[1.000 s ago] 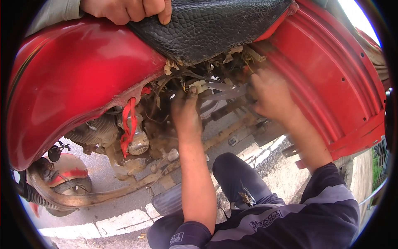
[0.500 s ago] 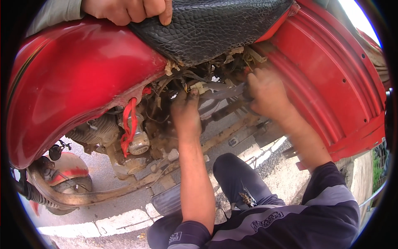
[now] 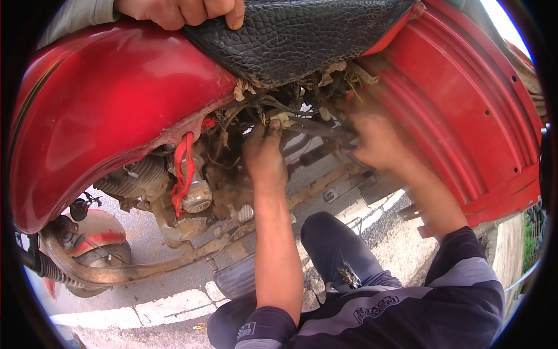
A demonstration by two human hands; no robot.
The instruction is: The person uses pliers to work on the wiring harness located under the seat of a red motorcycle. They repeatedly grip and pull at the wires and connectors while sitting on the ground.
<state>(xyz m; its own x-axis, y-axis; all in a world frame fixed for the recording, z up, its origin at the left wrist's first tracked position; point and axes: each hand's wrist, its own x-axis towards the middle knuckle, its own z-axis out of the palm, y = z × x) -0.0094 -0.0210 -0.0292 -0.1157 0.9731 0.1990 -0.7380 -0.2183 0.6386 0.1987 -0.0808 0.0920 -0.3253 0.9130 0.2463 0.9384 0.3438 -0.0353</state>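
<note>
Below the black textured seat [image 3: 302,43], a tangle of dark wires [image 3: 273,104] hangs out of the frame of a red three-wheeled motor vehicle. My left hand [image 3: 264,151] is closed, its thumb and fingers pinching wires beside a pale connector [image 3: 281,118]. To its right, my right hand [image 3: 375,139] is at the far end of a dark wrapped cable [image 3: 317,127]. Motion smears that hand and its fingertips are partly hidden, so its grip is unclear. A red cloth strip [image 3: 183,174] dangles left of my hands.
Another person's hand [image 3: 180,11] rests at the seat's front edge. The red fuel tank [image 3: 122,99] bulges at left, above the engine [image 3: 136,180]. A red ribbed panel [image 3: 459,116] stands at right. A rusty frame tube [image 3: 151,270] and a footrest [image 3: 235,279] lie below.
My right hand has shifted a little downward along the cable's end. My left hand keeps its grip among the wires. The whole view has moved slightly.
</note>
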